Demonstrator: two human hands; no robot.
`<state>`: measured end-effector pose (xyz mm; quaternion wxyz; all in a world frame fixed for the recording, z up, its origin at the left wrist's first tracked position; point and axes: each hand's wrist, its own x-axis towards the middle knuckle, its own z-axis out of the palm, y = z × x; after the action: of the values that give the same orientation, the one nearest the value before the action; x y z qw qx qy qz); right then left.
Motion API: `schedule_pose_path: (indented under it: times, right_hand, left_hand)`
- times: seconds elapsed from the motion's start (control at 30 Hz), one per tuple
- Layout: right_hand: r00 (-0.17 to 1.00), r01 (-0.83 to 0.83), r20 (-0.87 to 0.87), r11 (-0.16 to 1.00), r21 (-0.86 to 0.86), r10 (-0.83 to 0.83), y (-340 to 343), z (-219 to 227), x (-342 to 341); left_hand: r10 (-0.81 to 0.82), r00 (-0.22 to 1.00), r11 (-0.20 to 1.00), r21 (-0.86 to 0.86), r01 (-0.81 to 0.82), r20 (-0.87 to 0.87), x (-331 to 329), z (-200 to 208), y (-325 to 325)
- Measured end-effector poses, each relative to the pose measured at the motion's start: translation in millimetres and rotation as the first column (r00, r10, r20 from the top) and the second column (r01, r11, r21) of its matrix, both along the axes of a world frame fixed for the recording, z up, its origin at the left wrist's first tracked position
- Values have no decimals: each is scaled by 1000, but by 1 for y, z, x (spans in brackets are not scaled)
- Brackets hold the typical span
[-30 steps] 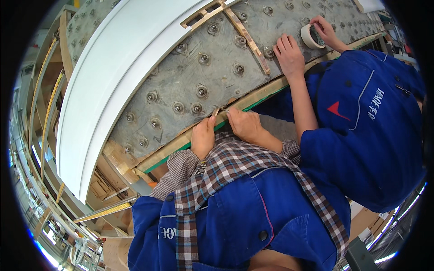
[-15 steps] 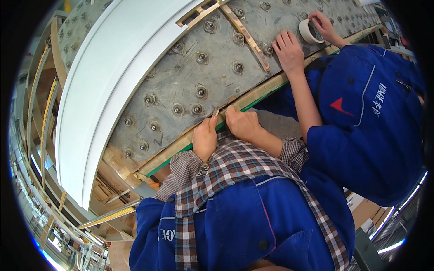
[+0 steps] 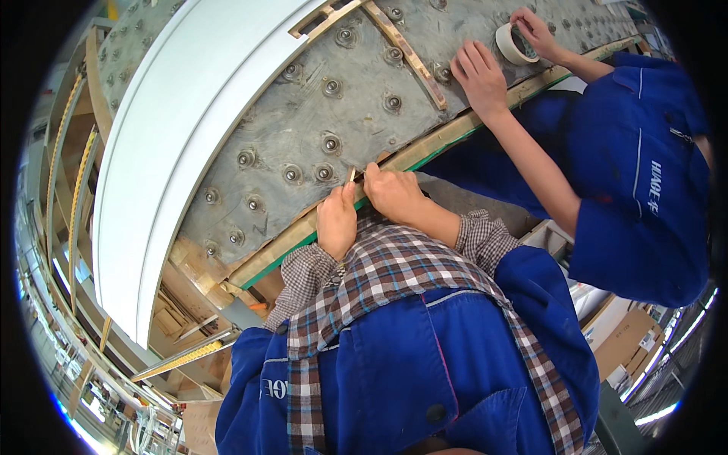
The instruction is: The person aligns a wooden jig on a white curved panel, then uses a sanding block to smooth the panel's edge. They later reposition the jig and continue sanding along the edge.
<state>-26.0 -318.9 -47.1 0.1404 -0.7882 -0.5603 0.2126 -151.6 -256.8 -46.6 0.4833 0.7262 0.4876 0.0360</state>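
Note:
Both of my hands are close together at the wooden, green-striped edge of the table (image 3: 280, 244). My left hand (image 3: 336, 221) is closed, pinching a small thin tan strip (image 3: 351, 174) that sticks up from the fingertips. Just right of it, my right hand (image 3: 394, 196) is closed too, its fingertips almost meeting the strip. A thin dark sliver shows at those fingertips, too small to name. Ahead of my hands lies the grey tabletop (image 3: 292, 136) with its ball rollers.
A large white curved panel (image 3: 174, 136) with a wooden edge frame (image 3: 326, 19) spans the left side. A slim wooden bar (image 3: 409, 57) lies on the rollers. At the right, a co-worker in blue (image 3: 637, 182) rests one hand by a tape roll (image 3: 516, 44) and touches it with the other.
The co-worker has leaned back to the right, raising the near forearm slightly. My hands stay together at the table edge, still pinching; the whole view has shifted a little.

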Motion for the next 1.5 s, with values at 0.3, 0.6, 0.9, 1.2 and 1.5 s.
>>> schedule_pose_path:
  times: [0.3, 0.6, 0.9, 1.2, 1.5]
  right_hand:
    - [999, 39, -22, 997, 65, -38, -13, 16, 13]
    - [998, -4, -63, 999, 39, 6, -15, 9, 9]
    - [994, -47, -96, 999, -19, 45, -12, 7, 6]
    - [999, -6, -37, 997, -71, 4, -8, 1, -4]
    - [993, -84, -86, 995, -55, 79, -8, 9, 8]
  left_hand:
    - [-81, 980, 847, 505, 165, -184, -3, -8, -13]
    - [-148, 956, 631, 720, 290, -255, -8, -21, -13]
    - [-230, 954, 650, 700, 297, -192, -12, -26, -9]
    - [-188, 955, 647, 703, 295, -228, -11, -27, -12]
    - [-115, 966, 612, 749, 253, -232, -9, -26, -12]
